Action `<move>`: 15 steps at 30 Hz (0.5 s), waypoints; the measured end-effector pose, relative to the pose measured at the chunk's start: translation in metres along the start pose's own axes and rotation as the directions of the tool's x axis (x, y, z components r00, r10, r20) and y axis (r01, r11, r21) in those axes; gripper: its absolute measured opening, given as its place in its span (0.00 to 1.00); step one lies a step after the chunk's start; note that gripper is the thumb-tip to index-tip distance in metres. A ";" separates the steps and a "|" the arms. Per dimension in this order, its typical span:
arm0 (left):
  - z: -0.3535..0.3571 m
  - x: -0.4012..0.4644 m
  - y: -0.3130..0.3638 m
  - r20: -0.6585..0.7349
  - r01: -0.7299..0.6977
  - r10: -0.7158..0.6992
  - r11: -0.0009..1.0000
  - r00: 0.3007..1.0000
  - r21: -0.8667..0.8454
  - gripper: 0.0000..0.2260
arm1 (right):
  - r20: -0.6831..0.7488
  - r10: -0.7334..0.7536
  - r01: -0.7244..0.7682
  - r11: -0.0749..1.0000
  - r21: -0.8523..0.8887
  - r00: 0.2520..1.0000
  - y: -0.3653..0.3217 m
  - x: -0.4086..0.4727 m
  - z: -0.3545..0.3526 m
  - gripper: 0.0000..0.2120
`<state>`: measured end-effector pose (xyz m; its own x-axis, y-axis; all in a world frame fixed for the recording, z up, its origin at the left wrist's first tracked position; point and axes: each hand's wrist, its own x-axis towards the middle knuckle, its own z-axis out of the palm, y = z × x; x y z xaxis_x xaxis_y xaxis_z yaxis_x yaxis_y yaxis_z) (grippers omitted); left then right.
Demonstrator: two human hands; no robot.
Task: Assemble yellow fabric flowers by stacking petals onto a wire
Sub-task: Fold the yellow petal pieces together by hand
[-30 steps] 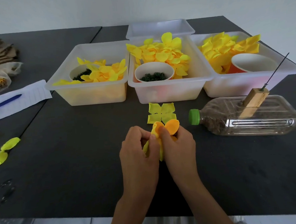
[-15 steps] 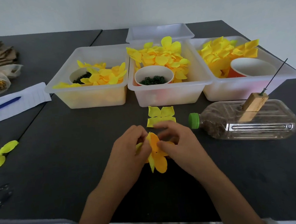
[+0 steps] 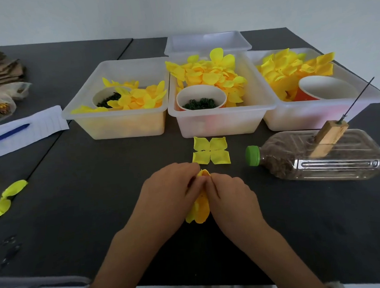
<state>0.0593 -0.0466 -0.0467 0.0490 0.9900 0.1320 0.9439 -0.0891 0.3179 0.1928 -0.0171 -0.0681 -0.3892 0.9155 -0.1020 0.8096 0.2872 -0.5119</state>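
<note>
Both hands meet over the dark table and pinch one folded yellow-orange petal piece point(image 3: 200, 207) between them. My left hand point(image 3: 170, 194) holds its left side and my right hand point(image 3: 230, 194) its right; most of the piece is hidden by the fingers. Just beyond the fingertips a flat four-lobed yellow petal point(image 3: 210, 153) lies on the table. At the right, a thin dark wire point(image 3: 359, 95) stands tilted in a wooden block point(image 3: 327, 138) on a lying plastic bottle point(image 3: 319, 158).
Three clear bins of yellow petals stand in a row behind: left bin point(image 3: 117, 128), middle bin point(image 3: 219, 124), right bin point(image 3: 312, 116), each with a cup inside. An empty tray point(image 3: 207, 42) is farther back. Paper with a blue pen point(image 3: 8, 133) and loose petals point(image 3: 7, 197) lie at left.
The petal piece, spread open between the hands before, is now folded and mostly covered by the fingers. Both hands have closed together and shifted slightly nearer the flat petal.
</note>
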 end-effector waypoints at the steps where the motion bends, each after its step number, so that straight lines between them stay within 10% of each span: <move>1: 0.002 -0.002 0.003 -0.047 -0.024 0.026 0.999 0.999 0.032 0.13 | -0.006 0.041 -0.041 0.999 0.012 0.999 0.000 0.000 0.001 0.12; 7: 0.012 -0.024 0.010 -0.481 -0.066 0.003 0.991 0.877 -0.113 0.10 | -0.168 0.191 -0.145 0.956 0.254 0.967 0.010 0.004 -0.003 0.20; 15: 0.016 -0.029 0.012 -0.251 0.191 -0.286 0.920 0.925 -0.344 0.19 | -0.278 0.116 -0.046 0.968 0.249 0.954 0.010 -0.006 -0.005 0.18</move>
<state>0.0743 -0.0748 -0.0622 -0.3061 0.9138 0.2669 0.7652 0.0694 0.6401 0.2051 -0.0184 -0.0687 -0.1548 0.9847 0.0803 0.6919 0.1660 -0.7027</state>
